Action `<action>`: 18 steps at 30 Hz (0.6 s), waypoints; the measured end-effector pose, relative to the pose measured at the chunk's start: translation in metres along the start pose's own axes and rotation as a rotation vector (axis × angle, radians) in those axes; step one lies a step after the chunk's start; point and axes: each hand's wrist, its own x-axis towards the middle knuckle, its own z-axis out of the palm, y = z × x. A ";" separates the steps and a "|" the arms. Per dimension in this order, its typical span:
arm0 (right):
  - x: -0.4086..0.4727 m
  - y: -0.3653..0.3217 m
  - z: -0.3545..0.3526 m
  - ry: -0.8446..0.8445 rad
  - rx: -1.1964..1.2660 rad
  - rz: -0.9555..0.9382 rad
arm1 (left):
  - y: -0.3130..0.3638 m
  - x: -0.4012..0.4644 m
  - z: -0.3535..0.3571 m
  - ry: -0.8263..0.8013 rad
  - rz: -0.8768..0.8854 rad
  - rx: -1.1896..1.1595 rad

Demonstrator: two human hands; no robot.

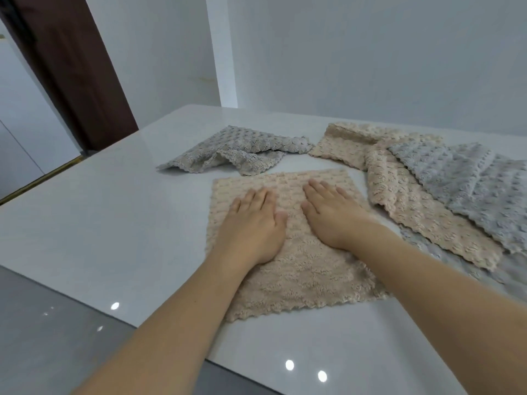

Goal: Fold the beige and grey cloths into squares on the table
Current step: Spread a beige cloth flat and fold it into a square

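Observation:
A beige cloth [302, 277] lies spread flat on the white table [114, 223] in front of me. My left hand [252, 226] and my right hand [332, 215] both press on it side by side, palms down, fingers straight. Behind it to the left a grey cloth [236, 151] lies crumpled. At the right, beige cloths [407, 206] and grey cloths [467, 181] lie overlapping in a loose pile.
The table's near edge runs diagonally at the lower left, with grey floor [42, 337] below it. A white wall [370, 58] stands right behind the table. A dark door frame [74, 69] is at the far left.

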 end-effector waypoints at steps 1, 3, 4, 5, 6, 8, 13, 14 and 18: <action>0.001 0.000 0.000 0.000 -0.001 0.000 | 0.000 0.000 -0.001 -0.005 0.003 0.008; 0.000 0.000 0.000 0.003 -0.001 0.002 | 0.001 -0.001 -0.002 -0.013 -0.002 0.014; 0.000 0.000 0.001 0.004 0.000 0.004 | 0.002 -0.001 -0.001 -0.015 -0.009 0.019; 0.001 0.000 0.002 0.003 -0.001 0.004 | 0.002 -0.002 -0.001 -0.018 -0.014 0.020; 0.001 0.001 0.001 0.002 0.000 0.003 | 0.002 -0.001 -0.001 -0.021 -0.014 0.019; 0.001 0.003 0.001 -0.006 0.006 -0.004 | 0.000 -0.001 -0.002 -0.023 -0.008 0.011; -0.013 0.029 -0.002 -0.015 -0.005 0.020 | -0.031 -0.014 -0.009 -0.039 -0.051 0.023; -0.017 0.034 -0.003 -0.015 0.003 0.036 | -0.039 -0.018 -0.011 -0.036 -0.074 0.028; -0.022 0.040 -0.004 -0.020 0.036 0.063 | -0.054 -0.026 -0.013 -0.038 -0.122 0.033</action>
